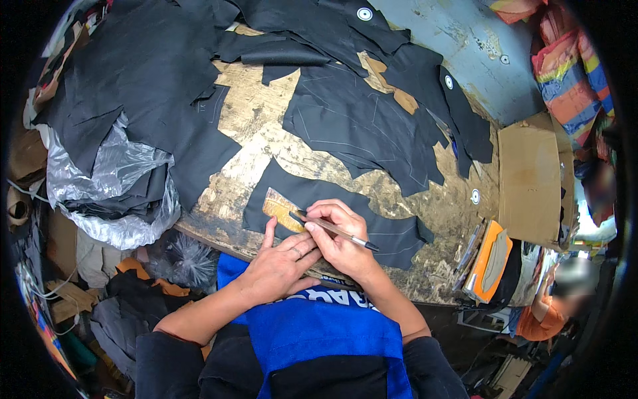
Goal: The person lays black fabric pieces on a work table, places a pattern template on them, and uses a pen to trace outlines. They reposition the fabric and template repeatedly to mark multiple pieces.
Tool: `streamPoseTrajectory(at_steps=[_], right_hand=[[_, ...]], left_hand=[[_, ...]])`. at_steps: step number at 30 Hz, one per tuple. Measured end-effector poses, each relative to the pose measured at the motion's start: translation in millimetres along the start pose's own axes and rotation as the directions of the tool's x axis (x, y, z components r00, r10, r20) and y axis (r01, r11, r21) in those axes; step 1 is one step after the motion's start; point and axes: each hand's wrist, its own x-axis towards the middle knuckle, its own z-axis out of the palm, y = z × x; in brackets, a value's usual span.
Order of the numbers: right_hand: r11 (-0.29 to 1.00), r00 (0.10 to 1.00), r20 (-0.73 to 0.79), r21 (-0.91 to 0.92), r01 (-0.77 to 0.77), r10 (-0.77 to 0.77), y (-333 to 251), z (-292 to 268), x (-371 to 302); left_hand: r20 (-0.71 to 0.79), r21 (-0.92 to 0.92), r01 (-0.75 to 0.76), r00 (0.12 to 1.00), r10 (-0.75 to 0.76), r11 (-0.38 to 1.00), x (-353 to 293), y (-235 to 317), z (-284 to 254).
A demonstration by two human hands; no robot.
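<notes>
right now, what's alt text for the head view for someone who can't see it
A right hand holds a pen over a worn, yellowish flat piece on black material, with the left hand at its lower edge. More black pieces, some marked with pale lines, spread across a stained wooden table.

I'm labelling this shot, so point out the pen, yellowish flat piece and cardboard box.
Pen [344, 234], head view: barrel.
Yellowish flat piece [282, 208], head view: upper face.
Cardboard box [530, 179], head view: side panel.
</notes>
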Motion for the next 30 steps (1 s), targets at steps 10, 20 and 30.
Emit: streamPoseTrajectory(at_steps=[10,20,30], right_hand=[[0.983,0.999,0.02,-0.18,0.047,-0.044,-1.9,13.0,7.3],[0.989,0.997,0.073,-0.148,0.031,-0.02,-5.2,11.7,8.9],[0.951,0.989,0.15,-0.308,0.044,0.002,-14.1,-11.6,1.6]], left_hand=[[-0.009,-0.024,-0.014,1.0,0.014,1.0,-2.0,-2.0,2.7],[0.009,-0.013,-0.011,1.0,0.011,1.0,-1.3,-2.0,2.1],[0.067,-0.016,0.042,0.997,-0.041,0.999,1.8,3.6,-5.6]])
